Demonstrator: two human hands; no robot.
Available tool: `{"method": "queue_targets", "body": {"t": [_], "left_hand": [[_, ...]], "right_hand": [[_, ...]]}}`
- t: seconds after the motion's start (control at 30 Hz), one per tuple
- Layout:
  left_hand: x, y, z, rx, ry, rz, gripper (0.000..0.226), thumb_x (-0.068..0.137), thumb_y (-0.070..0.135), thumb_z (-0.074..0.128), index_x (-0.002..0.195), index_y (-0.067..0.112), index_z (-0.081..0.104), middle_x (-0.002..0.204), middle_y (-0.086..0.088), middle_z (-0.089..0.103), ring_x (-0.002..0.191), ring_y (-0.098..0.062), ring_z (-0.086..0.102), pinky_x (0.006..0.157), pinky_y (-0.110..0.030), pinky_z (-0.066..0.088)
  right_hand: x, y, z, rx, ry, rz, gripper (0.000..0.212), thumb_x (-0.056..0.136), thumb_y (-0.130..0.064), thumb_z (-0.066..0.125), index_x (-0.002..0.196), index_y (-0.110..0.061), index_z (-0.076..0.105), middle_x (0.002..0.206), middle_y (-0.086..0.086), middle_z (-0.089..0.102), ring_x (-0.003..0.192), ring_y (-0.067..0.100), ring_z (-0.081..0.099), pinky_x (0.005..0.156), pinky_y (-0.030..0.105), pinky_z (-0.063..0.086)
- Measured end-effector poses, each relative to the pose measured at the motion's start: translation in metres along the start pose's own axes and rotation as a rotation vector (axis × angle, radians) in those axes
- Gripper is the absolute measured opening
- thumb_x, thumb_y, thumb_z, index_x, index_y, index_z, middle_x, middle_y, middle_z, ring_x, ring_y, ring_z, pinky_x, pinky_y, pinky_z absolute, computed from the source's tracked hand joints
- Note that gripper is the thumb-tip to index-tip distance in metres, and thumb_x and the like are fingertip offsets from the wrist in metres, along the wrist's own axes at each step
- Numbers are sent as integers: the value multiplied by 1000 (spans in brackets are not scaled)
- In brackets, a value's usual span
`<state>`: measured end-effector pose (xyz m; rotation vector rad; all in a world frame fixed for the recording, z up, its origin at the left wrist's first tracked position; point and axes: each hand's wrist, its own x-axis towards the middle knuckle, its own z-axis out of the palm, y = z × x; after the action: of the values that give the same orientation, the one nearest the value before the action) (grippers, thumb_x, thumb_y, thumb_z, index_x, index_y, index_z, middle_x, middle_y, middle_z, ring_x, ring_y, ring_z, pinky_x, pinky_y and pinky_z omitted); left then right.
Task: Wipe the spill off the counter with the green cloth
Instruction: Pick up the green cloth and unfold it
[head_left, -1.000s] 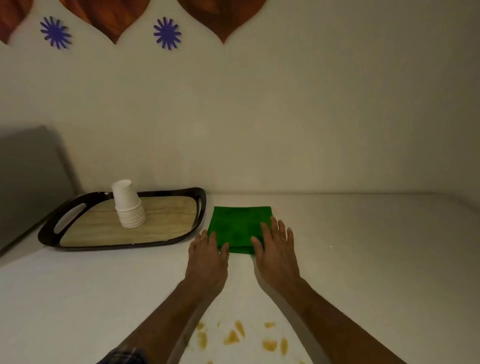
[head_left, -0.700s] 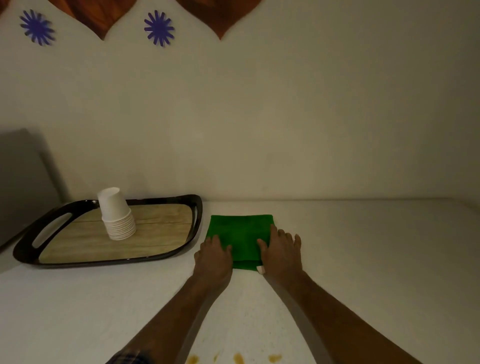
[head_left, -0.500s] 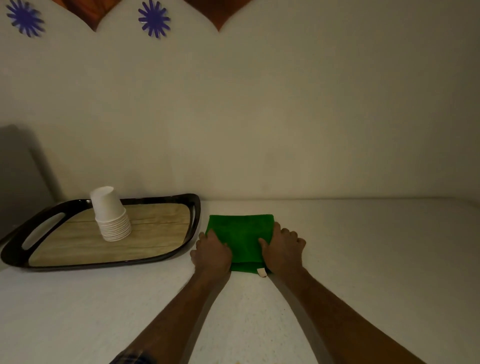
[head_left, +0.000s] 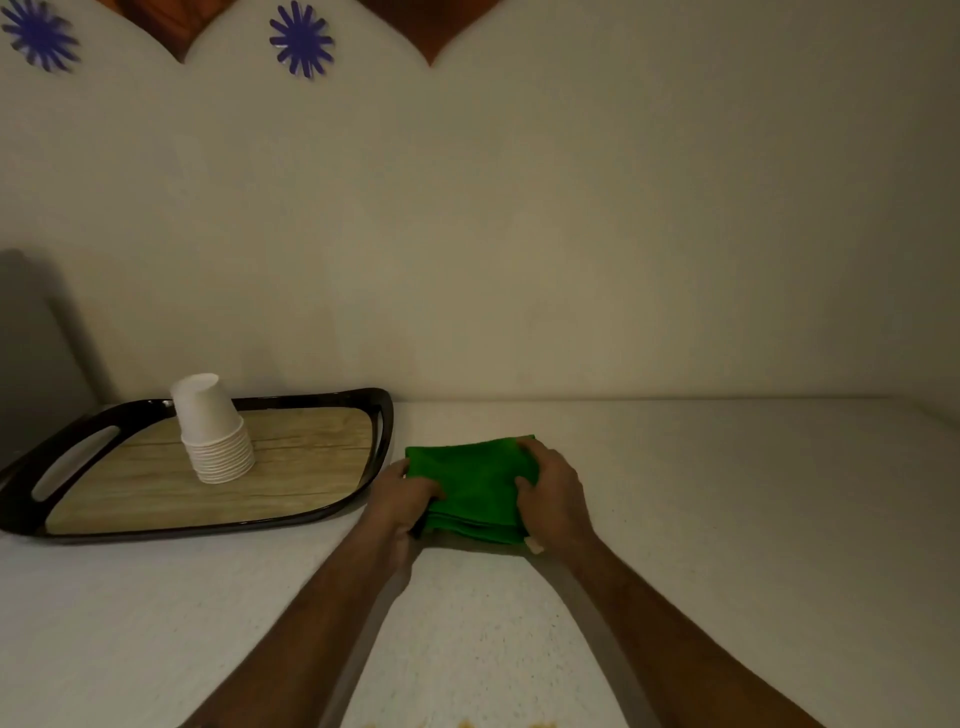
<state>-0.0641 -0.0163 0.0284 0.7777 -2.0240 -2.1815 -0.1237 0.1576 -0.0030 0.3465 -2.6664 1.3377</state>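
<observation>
A folded green cloth lies on the white counter, just right of the tray. My left hand grips its left edge, fingers curled into the folds. My right hand clasps its right edge, with a small white tag showing below the wrist. The near edge of the cloth is raised slightly off the counter. A few orange-brown drops of the spill show at the very bottom of the view, between my forearms; the rest is out of frame.
A black-rimmed tray with a wood-look base sits at the left, carrying an upside-down stack of white paper cups. A wall runs along the back of the counter. A dark grey panel stands at the far left.
Both hands went from lying flat at the cloth's near edge to closing on its two sides. The view tilted up, so most of the spill slid out of frame.
</observation>
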Motion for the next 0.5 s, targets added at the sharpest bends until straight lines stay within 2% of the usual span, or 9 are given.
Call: {"method": "queue_targets", "body": {"t": [0.1, 0.17, 0.23, 0.3, 0.37, 0.43, 0.5], "left_hand": [[-19, 0, -3, -68, -118, 17, 46, 83, -14, 53, 125, 3, 58, 117, -24, 67, 89, -31, 67, 64, -31, 57], [-37, 1, -4, -69, -169, 61, 57, 83, -14, 52, 131, 15, 53, 113, -16, 64, 93, -29, 66, 65, -30, 58], [-62, 0, -3, -17, -164, 109, 77, 84, -12, 54, 146, 32, 39, 108, -2, 61, 105, -30, 66, 80, -34, 59], [-89, 0, -1, 49, -167, 165, 83, 85, -9, 55, 152, 35, 32, 111, 1, 62, 108, -29, 67, 78, -31, 59], [-118, 0, 1, 103, -184, 215, 78, 86, -7, 54, 151, 33, 36, 122, -5, 64, 103, -22, 69, 69, -23, 59], [-145, -2, 2, 156, -195, 286, 68, 89, -5, 52, 147, 28, 44, 128, -6, 63, 94, -7, 69, 64, -14, 57], [-174, -6, 3, 224, -197, 378, 58, 93, 1, 53, 145, 25, 48, 131, -4, 64, 90, 3, 67, 67, -9, 55]], "right_hand": [[-19, -8, -16, 69, 35, -25, 46, 97, 5, 51, 138, -14, 56, 125, 10, 61, 109, 16, 54, 95, 20, 38], [-37, -14, -28, 101, 58, -32, 43, 97, 6, 52, 135, -13, 60, 127, 8, 62, 109, 11, 52, 97, 18, 37], [-56, -21, -42, 147, 78, -32, 41, 96, 6, 53, 132, -13, 62, 128, 8, 63, 110, 13, 54, 97, 19, 39], [-78, -29, -59, 193, 106, -38, 40, 96, 5, 54, 130, -13, 63, 127, 6, 63, 111, 13, 55, 99, 21, 41], [-102, -37, -78, 195, 144, -70, 39, 95, 5, 56, 129, -13, 64, 124, 3, 63, 111, 12, 55, 99, 20, 42], [-127, -43, -97, 173, 179, -104, 38, 95, 4, 57, 128, -14, 65, 122, -1, 63, 111, 10, 55, 95, 10, 40], [-156, -48, -116, 152, 218, -124, 38, 95, 4, 58, 127, -14, 66, 120, -5, 62, 111, 8, 55, 89, -2, 36]]}}
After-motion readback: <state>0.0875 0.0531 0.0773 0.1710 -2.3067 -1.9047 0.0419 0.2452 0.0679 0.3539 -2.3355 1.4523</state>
